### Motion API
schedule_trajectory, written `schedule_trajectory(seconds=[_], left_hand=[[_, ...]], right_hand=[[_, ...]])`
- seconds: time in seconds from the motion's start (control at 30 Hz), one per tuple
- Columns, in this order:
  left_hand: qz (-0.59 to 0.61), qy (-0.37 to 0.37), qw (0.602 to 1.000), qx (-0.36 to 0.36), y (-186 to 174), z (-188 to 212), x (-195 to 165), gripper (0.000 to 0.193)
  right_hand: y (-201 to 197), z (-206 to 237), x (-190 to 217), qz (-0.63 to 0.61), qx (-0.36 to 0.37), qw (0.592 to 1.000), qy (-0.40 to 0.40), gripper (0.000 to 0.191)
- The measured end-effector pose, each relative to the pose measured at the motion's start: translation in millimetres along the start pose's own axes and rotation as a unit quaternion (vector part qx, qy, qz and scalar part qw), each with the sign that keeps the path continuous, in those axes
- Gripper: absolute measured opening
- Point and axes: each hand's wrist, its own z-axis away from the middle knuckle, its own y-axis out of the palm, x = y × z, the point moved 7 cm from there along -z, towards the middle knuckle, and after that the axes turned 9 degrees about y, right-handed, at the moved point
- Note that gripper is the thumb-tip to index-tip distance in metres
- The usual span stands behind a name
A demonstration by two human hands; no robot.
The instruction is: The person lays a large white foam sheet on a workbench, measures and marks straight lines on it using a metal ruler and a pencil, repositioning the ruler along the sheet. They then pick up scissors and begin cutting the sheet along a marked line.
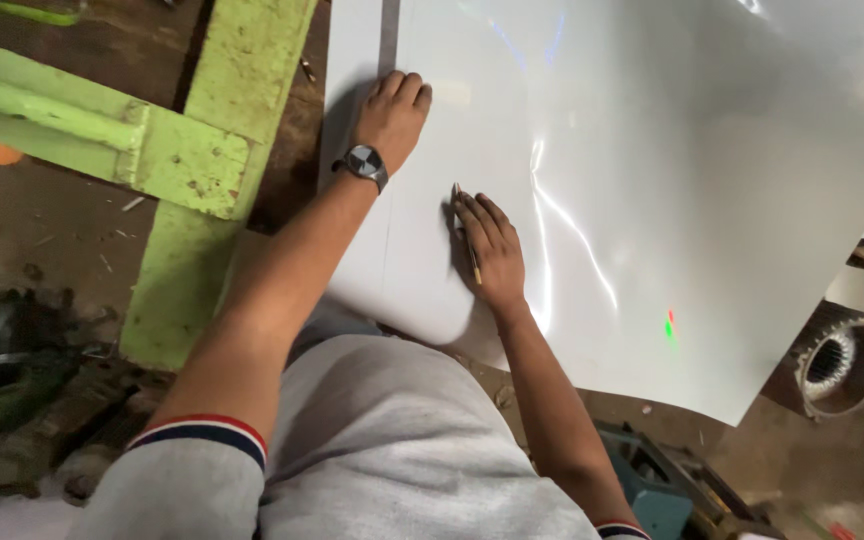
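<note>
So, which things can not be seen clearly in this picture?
Head view only:
- White sheet: top and right edges cut off by the frame.
- Pencil: mostly hidden under the right hand.
- Sheet under the left hand: covered by the palm.
- Round metal part: partly behind the sheet, dark.

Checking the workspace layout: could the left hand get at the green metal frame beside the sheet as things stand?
Probably yes. The left hand lies flat near the left edge of the white sheet, and the green metal frame stands just past that edge with nothing between. The right hand holds a pencil further in.
</note>
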Motion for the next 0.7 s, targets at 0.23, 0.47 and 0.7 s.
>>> schedule_trajectory(seconds=[0.23, 0.47, 0.7], left_hand=[[-0.165, -0.039, 0.979, 0.113, 54.0, -4.2, -10.4, 0.060], [-0.117, -0.054, 0.991, 0.026, 79.9, -68.7, 44.8, 0.056], [-0.065, -0.074, 0.994, 0.046, 92.9, -95.7, 74.8, 0.051]], right_hand=[[7.6, -11.4, 0.0, -0.003, 0.011, 1.000, 0.005, 0.037], [20.4, -20.1, -8.0, -0.005, 0.041, 0.999, 0.030, 0.037], [29.6, -31.0, -11.0, -0.016, 0.045, 0.998, 0.035, 0.035]])
